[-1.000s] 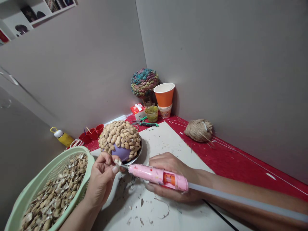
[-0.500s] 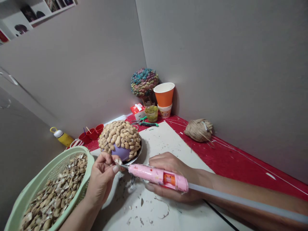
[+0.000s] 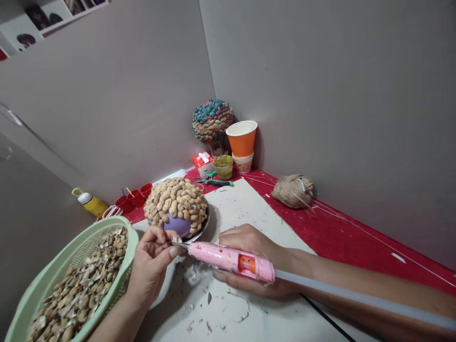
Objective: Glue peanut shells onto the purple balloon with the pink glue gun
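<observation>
A small peanut shell (image 3: 175,240) is pinched between the thumb and fingers of my left hand (image 3: 155,259). My right hand (image 3: 252,251) is wrapped round a pink glue gun (image 3: 221,258), whose metal tip points left and meets the shell. A long translucent glue stick (image 3: 338,295) sticks out of the gun's back. Just behind my left hand, a purple balloon (image 3: 177,225) covered mostly in peanut shells (image 3: 178,197) rests in a metal bowl (image 3: 205,223); a purple patch faces me. The green basket (image 3: 132,237) at the left holds many loose shells (image 3: 83,289).
Behind stand red cups (image 3: 135,198), a yellow bottle (image 3: 94,205), a colourful shell-covered tree (image 3: 213,121), an orange cup (image 3: 242,142), a tub (image 3: 223,167) and pliers (image 3: 219,182). A twine ball (image 3: 292,191) lies on the red cloth (image 3: 331,237). Scraps dot the pale board (image 3: 245,209).
The view has shifted very slightly. Both hands keep nearly the same pose, with the glue gun's tip still at the shell.
</observation>
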Demonstrator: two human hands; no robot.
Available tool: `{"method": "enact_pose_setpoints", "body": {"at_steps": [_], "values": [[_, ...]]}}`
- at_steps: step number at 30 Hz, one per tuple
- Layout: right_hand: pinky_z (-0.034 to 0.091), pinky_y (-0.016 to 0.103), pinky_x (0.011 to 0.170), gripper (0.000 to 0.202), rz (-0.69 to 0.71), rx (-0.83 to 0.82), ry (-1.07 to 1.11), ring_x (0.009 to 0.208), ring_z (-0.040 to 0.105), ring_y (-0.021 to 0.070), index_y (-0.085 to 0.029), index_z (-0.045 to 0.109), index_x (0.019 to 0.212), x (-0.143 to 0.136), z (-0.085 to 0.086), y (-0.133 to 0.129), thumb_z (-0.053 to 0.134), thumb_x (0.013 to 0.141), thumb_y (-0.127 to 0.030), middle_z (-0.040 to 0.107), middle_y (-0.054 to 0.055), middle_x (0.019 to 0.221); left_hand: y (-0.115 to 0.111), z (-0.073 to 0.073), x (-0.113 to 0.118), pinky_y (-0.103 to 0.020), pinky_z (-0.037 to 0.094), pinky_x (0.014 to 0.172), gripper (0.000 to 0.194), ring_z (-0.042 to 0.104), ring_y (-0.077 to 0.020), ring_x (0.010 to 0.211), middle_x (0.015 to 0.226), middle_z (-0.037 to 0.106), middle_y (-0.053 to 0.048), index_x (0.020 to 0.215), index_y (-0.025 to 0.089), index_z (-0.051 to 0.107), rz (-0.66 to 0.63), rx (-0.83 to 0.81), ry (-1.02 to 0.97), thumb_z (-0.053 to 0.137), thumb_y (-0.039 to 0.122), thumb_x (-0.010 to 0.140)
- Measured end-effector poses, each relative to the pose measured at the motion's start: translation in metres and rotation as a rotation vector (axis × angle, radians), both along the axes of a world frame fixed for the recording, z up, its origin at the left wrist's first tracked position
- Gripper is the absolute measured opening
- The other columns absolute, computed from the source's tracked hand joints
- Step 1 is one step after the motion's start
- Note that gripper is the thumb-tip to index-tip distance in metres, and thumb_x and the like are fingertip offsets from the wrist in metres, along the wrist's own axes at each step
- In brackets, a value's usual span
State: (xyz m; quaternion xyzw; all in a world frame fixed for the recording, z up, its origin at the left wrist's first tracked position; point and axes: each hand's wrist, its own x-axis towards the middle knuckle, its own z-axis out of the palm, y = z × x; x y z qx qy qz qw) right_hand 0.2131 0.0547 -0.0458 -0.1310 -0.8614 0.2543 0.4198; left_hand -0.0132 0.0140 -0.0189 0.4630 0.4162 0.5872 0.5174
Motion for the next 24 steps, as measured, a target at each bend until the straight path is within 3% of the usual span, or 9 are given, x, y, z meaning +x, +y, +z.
{"method": "enact_pose_setpoints", "body": {"at_steps": [17,24], "values": [[0.027,0.025,0.051,0.035,-0.05,0.03,-0.034,0.05,0.034,0.0096,-0.022,0.032,0.063,0.0005,0.0008,0.0002,0.054,0.087,-0.035,0.035,-0.005,0.058,0.0016,0.0001,-0.0013,-0.019,0.051,0.068,0.032,0.064,-0.0095,0.069,0.08,0.07,0.001,0.076,0.02,0.053,0.0,0.041,-0.013,0.083,0.014,0.069],[0.028,0.026,0.05,0.034,-0.089,0.076,-0.046,0.05,0.037,0.0106,-0.022,0.034,0.063,0.0022,0.0042,0.002,0.053,0.088,-0.036,0.039,-0.004,0.057,-0.0019,0.0082,0.0005,-0.019,0.052,0.068,0.032,0.064,-0.0095,0.067,0.079,0.07,0.001,0.076,0.019,0.053,0.028,0.051,-0.026,0.084,0.016,0.069]]}}
